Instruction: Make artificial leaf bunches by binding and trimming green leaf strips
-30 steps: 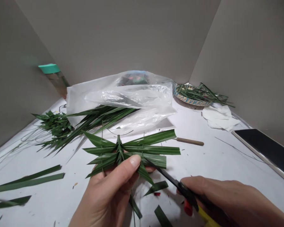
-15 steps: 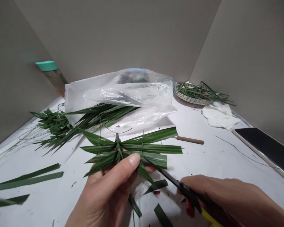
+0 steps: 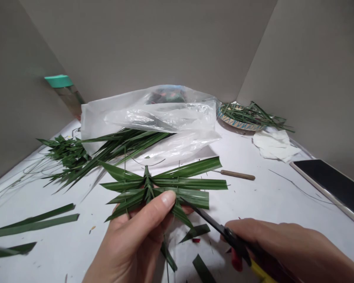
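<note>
Between the thumb and fingers of my left hand (image 3: 135,232) is a woven leaf piece (image 3: 148,182), with a braided middle and green strips spreading to both sides. Its left strips end in points; most right strips have blunt ends. Thin stems cross the strips on each side. My right hand (image 3: 286,239) grips scissors (image 3: 231,237) with black blades and yellow and red on the handles. The blade tips reach the lower right strips, close to my left thumb. A cut leaf tip (image 3: 195,232) lies on the white table just below.
Behind the leaf piece lies a clear plastic bag (image 3: 153,116) with long leaves (image 3: 118,151) sticking out. A bottle (image 3: 65,94), round tray (image 3: 242,124) of strips, white tissue (image 3: 275,144), wooden-handled tool (image 3: 237,175) and phone (image 3: 330,184) surround it. Leaf strips (image 3: 35,226) lie at left.
Almost nothing differs. The upper right strip of the leaf piece has lifted very slightly, and the scissors stay at the lower right strips.
</note>
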{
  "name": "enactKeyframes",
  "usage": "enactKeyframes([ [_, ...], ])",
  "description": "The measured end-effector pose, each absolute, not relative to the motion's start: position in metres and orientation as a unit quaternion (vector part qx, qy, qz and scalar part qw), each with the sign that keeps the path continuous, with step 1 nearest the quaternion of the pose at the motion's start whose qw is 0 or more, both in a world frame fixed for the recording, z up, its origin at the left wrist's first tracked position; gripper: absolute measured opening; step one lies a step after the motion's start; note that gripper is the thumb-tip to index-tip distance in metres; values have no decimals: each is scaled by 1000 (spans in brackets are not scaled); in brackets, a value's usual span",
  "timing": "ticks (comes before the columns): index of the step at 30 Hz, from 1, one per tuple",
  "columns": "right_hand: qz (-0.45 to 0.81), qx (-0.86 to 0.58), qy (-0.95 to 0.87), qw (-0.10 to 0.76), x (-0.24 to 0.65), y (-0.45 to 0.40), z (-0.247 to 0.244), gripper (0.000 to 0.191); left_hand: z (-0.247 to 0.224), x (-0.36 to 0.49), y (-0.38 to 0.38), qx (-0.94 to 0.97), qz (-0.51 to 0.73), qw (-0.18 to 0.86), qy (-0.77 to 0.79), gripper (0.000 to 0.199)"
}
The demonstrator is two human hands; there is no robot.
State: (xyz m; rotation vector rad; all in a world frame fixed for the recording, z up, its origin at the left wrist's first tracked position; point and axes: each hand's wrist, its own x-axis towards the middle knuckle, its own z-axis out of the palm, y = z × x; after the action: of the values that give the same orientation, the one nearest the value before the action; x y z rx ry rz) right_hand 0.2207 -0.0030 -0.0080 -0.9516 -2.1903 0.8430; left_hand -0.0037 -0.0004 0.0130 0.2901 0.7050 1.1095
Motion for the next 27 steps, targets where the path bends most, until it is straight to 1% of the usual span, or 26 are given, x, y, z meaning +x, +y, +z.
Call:
enactKeyframes([
  [3,334,-335,-826,305,221,-3,-8,16,13,-4,-1,124,520,779,327,28],
  [6,325,-376,-819,287,221,-2,-8,14,13,-6,-2,114,516,784,325,26],
  [9,343,-352,-816,304,222,-1,-9,13,12,-5,-2,121,526,775,329,28],
  [13,350,-346,-814,310,226,-3,-14,22,12,-2,-2,125,519,779,329,24],
  [16,309,-350,-828,310,229,-4,-17,27,12,-1,-1,122,503,798,308,22],
  [18,290,-335,-833,331,228,-3,-16,29,12,-1,0,123,499,802,303,22],
  [20,300,-319,-828,350,226,-1,-14,28,13,-2,1,125,503,798,307,21],
  [22,332,-318,-820,339,226,-1,-13,28,15,-2,1,125,509,791,315,22],
  [24,349,-341,-816,309,228,-2,-15,30,15,-2,0,122,509,791,316,22],
  [27,307,-378,-823,292,234,-6,-21,30,15,-2,-1,119,506,796,311,23],
])
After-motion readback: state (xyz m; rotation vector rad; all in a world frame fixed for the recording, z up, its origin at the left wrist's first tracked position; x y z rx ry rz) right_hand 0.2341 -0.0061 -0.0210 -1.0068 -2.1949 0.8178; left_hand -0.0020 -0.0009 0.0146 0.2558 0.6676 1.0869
